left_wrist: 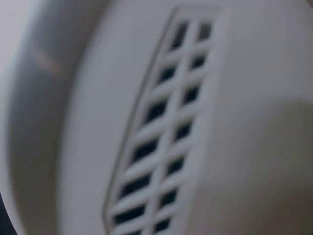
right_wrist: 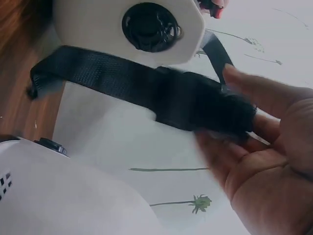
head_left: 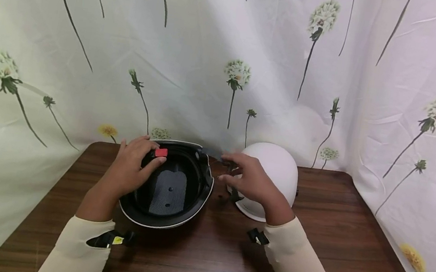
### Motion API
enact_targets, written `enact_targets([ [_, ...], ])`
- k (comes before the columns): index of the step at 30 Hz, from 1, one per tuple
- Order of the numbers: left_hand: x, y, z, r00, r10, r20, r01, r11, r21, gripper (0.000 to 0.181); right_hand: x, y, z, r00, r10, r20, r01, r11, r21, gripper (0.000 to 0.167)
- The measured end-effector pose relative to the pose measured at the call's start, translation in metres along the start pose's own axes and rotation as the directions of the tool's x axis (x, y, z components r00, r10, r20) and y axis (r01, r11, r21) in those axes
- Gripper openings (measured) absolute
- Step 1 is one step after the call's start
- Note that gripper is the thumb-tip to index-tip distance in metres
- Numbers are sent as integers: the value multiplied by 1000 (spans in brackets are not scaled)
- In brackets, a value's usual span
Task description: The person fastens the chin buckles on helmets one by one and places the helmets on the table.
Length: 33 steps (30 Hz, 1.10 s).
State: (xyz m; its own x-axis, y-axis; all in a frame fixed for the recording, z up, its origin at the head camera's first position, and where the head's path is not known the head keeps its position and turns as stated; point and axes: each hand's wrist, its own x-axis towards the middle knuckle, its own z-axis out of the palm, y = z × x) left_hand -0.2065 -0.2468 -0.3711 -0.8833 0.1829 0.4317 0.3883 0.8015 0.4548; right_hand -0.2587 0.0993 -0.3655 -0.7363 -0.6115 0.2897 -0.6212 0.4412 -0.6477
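An upturned helmet (head_left: 169, 190) with a black lining lies on the left. My left hand (head_left: 128, 167) pinches a red buckle piece (head_left: 161, 152) at its far left rim. In the left wrist view, a white vented shell (left_wrist: 244, 107) fills the picture, blurred. My right hand (head_left: 255, 181) is between the upturned helmet and a second, white helmet (head_left: 276, 168). From the right wrist view, my right hand (right_wrist: 274, 161) holds a black strap (right_wrist: 112, 76) by its thick dark part (right_wrist: 195, 103), fingers curled round it. The upturned helmet's white side (right_wrist: 93, 24) shows above.
The brown wooden table (head_left: 203, 265) extends in front of both helmets and to the right. A white curtain (head_left: 196, 57) printed with flowers hangs behind the table and along its sides. Small black devices are strapped at both wrists.
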Motion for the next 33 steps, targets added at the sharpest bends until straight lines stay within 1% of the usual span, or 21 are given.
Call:
enact_targets([
  [2,0,-1,1,1000,12,-9,-12,1000,-2,29,-1,-1,-1,1000,-8,-18,8,1000,20,50],
  [4,0,-1,2,1000,22,-18,-22,1000,-2,28,-2,-1,-1,999,-27,-25,27,1000,14,47],
  [7,0,-1,2,999,24,-22,-24,1000,-3,29,-3,0,-1,998,-60,-20,60,998,10,48],
  [9,0,-1,2,1000,20,-21,-20,1000,-1,29,-3,1,-1,996,-87,-17,86,996,-14,50],
  [12,0,-1,2,1000,12,-17,-12,1000,0,29,-3,1,-3,994,-105,7,105,994,-36,53],
  [15,0,-1,1,1000,11,-15,-11,1000,9,27,-4,0,-5,994,-79,74,83,996,-44,62],
  [18,0,-1,1,1000,15,-10,-15,1000,22,27,-4,-2,-7,990,-44,137,52,997,-56,71],
  [20,0,-1,1,1000,16,-6,-15,999,28,27,-3,-3,-7,990,-37,139,50,995,-84,70],
  [22,1,-2,1,1000,14,-1,-14,999,30,27,-3,-4,-8,992,-49,120,61,993,-99,61],
  [25,1,-1,1,1000,11,8,-11,999,31,28,-5,-4,-9,995,-57,86,62,997,-55,49],
  [27,1,-1,1,1000,9,14,-9,999,33,30,-7,-4,-11,995,-61,77,62,998,-10,45],
  [30,1,-1,0,1000,5,17,-6,999,37,30,-8,-4,-12,995,-60,75,57,998,39,47],
  [33,1,-1,0,1000,5,19,-5,999,36,30,-9,-5,-13,995,-50,92,43,996,78,50],
])
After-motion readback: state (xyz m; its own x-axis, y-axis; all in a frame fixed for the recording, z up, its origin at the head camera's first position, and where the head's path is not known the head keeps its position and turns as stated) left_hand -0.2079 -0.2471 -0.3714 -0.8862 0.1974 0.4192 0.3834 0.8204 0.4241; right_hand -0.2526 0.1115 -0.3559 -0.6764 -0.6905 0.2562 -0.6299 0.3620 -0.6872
